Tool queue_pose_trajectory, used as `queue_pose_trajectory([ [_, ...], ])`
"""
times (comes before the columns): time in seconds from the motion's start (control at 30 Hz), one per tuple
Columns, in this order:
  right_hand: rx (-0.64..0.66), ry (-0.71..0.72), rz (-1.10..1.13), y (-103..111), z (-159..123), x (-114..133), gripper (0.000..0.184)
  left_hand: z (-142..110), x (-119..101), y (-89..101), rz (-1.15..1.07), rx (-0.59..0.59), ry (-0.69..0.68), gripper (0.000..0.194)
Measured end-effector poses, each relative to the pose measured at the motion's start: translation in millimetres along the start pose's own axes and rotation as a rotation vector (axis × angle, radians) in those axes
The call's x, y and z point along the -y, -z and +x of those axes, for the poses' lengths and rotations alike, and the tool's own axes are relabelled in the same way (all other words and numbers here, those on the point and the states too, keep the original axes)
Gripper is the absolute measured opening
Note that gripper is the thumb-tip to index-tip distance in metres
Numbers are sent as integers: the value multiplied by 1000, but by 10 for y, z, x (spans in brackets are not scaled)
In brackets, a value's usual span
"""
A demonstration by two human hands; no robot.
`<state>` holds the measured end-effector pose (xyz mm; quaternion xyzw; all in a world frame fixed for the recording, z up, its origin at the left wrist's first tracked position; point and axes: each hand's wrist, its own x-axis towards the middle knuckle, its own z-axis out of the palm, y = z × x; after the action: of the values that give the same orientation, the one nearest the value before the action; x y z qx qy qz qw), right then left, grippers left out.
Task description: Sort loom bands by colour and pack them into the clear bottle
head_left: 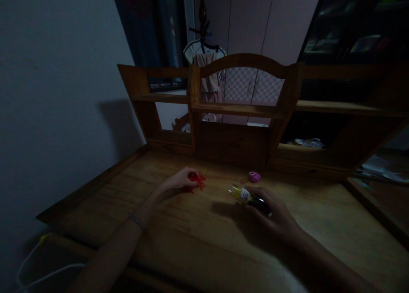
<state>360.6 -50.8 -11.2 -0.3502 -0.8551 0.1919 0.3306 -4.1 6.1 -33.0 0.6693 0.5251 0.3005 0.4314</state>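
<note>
My left hand [181,179] is closed around a red, spindly thing [197,180], with several thin prongs or strands sticking out past the fingers. It is at or just above the wooden desktop, and its exact kind is not clear in the dim light. My right hand [275,210] grips a small bottle [244,195] with a clear tip, a yellow and white label part and a dark body. The bottle is tilted, its clear end toward the left, and casts a shadow on the desk. A small purple object with a pale loop [254,177] lies beyond my right hand, touched by neither hand.
The wooden desktop [198,237] ends at a shelf unit [236,110] along its far side. A white wall [64,93] borders the left. A white cable [51,274] hangs at the lower left. Papers [377,167] lie beyond the right edge, and clothes [207,67] hang behind the shelf.
</note>
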Motion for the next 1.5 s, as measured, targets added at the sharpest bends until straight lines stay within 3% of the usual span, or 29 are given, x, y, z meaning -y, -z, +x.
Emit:
queue_pose_trajectory([
  [0.1, 32, 63, 19, -187, 364, 99, 36, 15, -9, 23, 41, -15, -23, 24],
  [0.23, -31, 130, -66, -544, 800, 77, 38, 27, 21, 78, 35, -50, -72, 24],
  [0.43, -78, 135, -144, -918, 834, -74, 33, 32, 29, 122, 40, -79, -114, 21],
  [0.9, -148, 190, -112, -933, 783, -43, 45, -73, -164, 58, -52, 31, -59, 27],
  [1.0, -155, 199, -123, -934, 785, -50, 46, -70, -185, 31, -87, -13, -42, 30],
  [1.17, -165, 192, -90, -923, 793, -39, 45, 12, -197, 17, -98, -189, -152, 38],
  [1.5, -207, 159, -3, -910, 802, -73, 41, 9, -223, -11, -145, -244, -138, 27],
])
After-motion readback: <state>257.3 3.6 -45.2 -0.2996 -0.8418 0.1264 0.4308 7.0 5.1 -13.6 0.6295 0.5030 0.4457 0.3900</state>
